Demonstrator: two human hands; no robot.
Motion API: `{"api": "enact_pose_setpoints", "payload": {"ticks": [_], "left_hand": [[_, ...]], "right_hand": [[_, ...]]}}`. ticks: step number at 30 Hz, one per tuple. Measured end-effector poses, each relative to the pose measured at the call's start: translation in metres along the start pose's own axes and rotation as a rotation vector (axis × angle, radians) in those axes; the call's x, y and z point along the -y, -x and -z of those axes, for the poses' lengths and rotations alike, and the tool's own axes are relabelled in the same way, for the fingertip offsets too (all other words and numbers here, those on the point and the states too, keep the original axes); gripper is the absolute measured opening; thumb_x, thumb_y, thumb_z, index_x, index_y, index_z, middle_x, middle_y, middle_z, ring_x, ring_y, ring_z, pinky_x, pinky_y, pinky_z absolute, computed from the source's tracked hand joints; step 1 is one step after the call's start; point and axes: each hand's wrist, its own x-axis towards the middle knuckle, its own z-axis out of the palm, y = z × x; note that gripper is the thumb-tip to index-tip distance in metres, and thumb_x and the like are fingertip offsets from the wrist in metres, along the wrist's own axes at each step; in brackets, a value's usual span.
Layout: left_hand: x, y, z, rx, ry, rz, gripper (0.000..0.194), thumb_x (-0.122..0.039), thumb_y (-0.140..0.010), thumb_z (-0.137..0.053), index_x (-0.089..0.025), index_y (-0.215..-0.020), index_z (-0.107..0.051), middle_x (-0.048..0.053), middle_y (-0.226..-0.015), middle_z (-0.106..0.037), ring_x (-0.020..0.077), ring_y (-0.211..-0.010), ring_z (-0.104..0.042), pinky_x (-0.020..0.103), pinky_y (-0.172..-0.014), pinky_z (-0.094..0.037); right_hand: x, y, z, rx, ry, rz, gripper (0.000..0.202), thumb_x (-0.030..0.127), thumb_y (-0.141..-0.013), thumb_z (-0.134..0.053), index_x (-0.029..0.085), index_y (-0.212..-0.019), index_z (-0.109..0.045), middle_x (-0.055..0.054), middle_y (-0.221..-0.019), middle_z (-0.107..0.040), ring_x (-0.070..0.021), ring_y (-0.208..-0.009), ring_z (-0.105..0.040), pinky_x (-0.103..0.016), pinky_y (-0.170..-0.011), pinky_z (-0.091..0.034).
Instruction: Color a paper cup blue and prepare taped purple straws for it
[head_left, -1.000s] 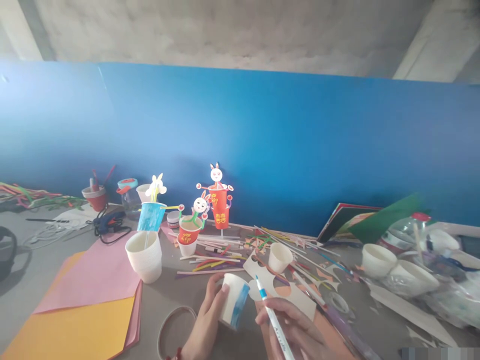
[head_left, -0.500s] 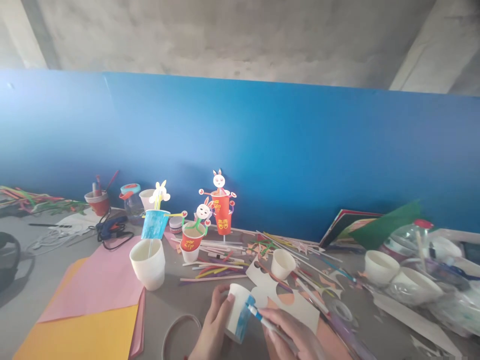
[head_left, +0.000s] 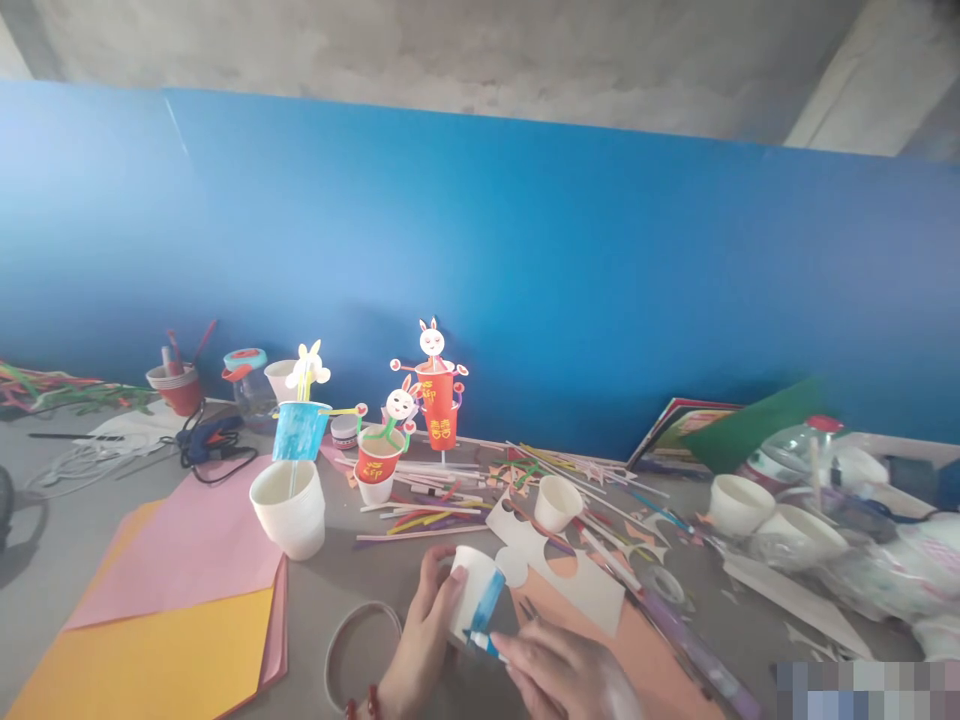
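A white paper cup [head_left: 466,590] with a blue coloured patch on its right side is held in my left hand [head_left: 426,640], thumb along its side. Closed around a blue and white marker [head_left: 486,644] is my right hand [head_left: 559,665]. The marker's tip touches the cup near its lower edge, below the patch. A beaded bracelet circles my left wrist. Beyond the hands stand a blue-coloured cup figure [head_left: 300,432] in white cups [head_left: 289,512], a red cup figure with green arms [head_left: 377,462] and a taller red cup figure [head_left: 439,405].
Pink [head_left: 180,560] and yellow sheets [head_left: 150,660] lie at left. Coloured sticks [head_left: 435,515], cut white card [head_left: 581,580] and a small white cup [head_left: 557,503] are ahead. Cups, plastic bags [head_left: 870,570] and tape [head_left: 664,585] lie at right; a ring [head_left: 334,650] is beside my left hand.
The marker tip has moved from the cup's upper right down to its lower part, with my right hand following. The whole view has shifted slightly.
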Motion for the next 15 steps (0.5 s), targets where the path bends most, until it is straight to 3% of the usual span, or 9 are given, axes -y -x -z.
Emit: {"api": "enact_pose_setpoints", "payload": {"ticks": [5, 10, 15], "left_hand": [[-0.006, 0.002, 0.000, -0.028, 0.024, -0.027, 0.046, -0.064, -0.086, -0.051, -0.025, -0.109, -0.045, -0.001, -0.082, -0.060, 0.0192, -0.072, -0.058, 0.028, -0.063, -0.047], [0.004, -0.004, 0.002, -0.007, -0.016, -0.003, 0.052, -0.068, -0.086, -0.046, -0.026, -0.116, -0.041, -0.003, -0.078, -0.056, 0.0165, -0.060, -0.053, 0.024, -0.045, -0.038], [0.006, -0.006, 0.002, -0.040, -0.015, 0.029, 0.054, -0.068, -0.085, -0.046, -0.026, -0.117, -0.040, 0.002, -0.094, -0.062, 0.0160, -0.063, -0.056, 0.023, -0.042, -0.038]], "right_hand": [[-0.002, -0.008, 0.008, -0.116, -0.024, -0.092, 0.030, 0.017, -0.099, -0.041, 0.022, -0.112, -0.067, -0.006, -0.086, -0.073, -0.0162, -0.075, -0.072, -0.020, -0.066, -0.055], [-0.002, 0.001, -0.005, -0.038, -0.001, 0.016, 0.033, 0.013, -0.096, -0.043, 0.022, -0.116, -0.068, -0.005, -0.083, -0.072, -0.0145, -0.066, -0.069, -0.018, -0.060, -0.053], [-0.003, 0.000, -0.001, -0.071, 0.003, -0.089, 0.032, 0.013, -0.098, -0.041, 0.022, -0.117, -0.066, -0.006, -0.087, -0.072, -0.0166, -0.074, -0.070, -0.021, -0.065, -0.054]]}}
